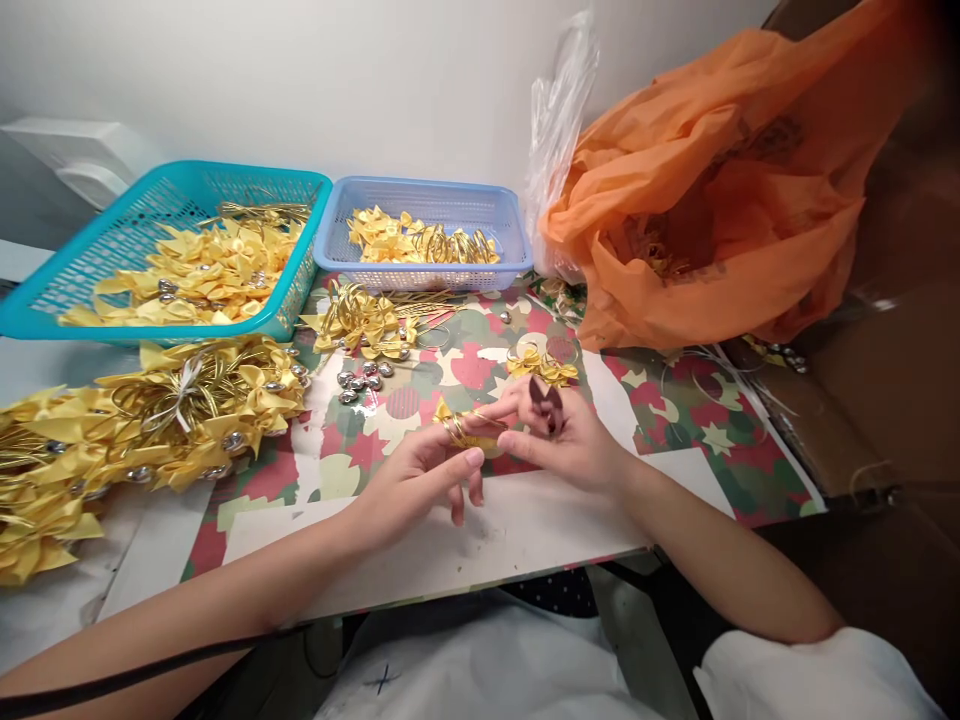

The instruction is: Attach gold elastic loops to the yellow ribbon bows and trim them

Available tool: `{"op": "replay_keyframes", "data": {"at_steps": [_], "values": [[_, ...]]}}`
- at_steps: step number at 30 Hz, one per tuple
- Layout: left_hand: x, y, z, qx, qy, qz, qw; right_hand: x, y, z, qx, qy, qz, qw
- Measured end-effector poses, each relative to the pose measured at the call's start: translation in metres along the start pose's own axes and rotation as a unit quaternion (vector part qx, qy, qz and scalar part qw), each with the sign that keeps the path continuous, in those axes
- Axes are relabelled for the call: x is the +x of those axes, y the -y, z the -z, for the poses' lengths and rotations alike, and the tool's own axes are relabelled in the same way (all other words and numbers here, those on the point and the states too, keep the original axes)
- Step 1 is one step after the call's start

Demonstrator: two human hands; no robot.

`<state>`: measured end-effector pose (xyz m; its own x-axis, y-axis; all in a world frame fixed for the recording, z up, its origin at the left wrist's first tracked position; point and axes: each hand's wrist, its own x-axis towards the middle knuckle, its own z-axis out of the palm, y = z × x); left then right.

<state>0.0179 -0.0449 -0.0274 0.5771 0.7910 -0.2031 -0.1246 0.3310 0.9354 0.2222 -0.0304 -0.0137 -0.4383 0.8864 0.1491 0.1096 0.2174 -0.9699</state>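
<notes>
My left hand point(427, 470) is in the middle, its fingers closed around a yellow ribbon bow point(444, 410) with gold cord point(457, 430) looped at the fingertips. From the right, my right hand point(574, 435) meets it, with index finger and thumb at the cord. A dark brown, pointed piece point(545, 398) sits at the right hand's fingers; its kind is unclear. Just behind the right hand lie more yellow bows point(541, 366) with gold loops. Several silver bells point(365, 381) are grouped on the patterned table cover point(337, 455) to the left.
A teal basket point(289, 325) and a blue basket point(420, 270) at the back hold yellow bows. Bundled bows point(202, 400) pile up at left, with another heap point(360, 320) before the baskets. An orange bag point(720, 200) and clear plastic bag point(559, 150) stand back right.
</notes>
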Motion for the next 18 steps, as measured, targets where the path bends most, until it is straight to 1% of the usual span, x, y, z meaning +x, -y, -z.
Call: {"op": "replay_keyframes", "data": {"at_steps": [3,5,8,10,12,14,16,18], "values": [[0.0016,0.0026,0.0013,-0.011,-0.008,0.017,1.0,-0.0022,-0.0017,-0.0016,-0.092,0.046,0.083,0.991],[0.0026,0.0049,0.0019,-0.008,-0.022,0.03,0.999,-0.0027,-0.0045,-0.002,-0.13,0.065,0.116,0.983],[0.004,0.0068,0.002,-0.013,-0.058,0.035,0.998,-0.0034,-0.0077,-0.0029,-0.179,0.066,0.155,0.969],[0.0045,0.0069,0.002,-0.015,-0.061,0.031,0.998,-0.0044,-0.0068,-0.0043,-0.221,0.067,0.189,0.954],[0.0045,0.0067,0.0022,-0.004,-0.032,0.025,0.999,-0.0057,-0.0039,-0.0066,-0.271,0.074,0.21,0.937],[0.0038,0.0067,0.0025,0.012,0.015,0.031,0.999,-0.0069,-0.0008,-0.009,-0.302,0.089,0.211,0.925],[0.0029,0.0066,0.0023,0.004,0.051,0.048,0.998,-0.0076,0.0006,-0.0099,-0.295,0.097,0.209,0.927],[0.0023,0.0054,0.0019,-0.031,0.059,0.072,0.995,-0.0077,0.0006,-0.0075,-0.255,0.072,0.219,0.939]]}}
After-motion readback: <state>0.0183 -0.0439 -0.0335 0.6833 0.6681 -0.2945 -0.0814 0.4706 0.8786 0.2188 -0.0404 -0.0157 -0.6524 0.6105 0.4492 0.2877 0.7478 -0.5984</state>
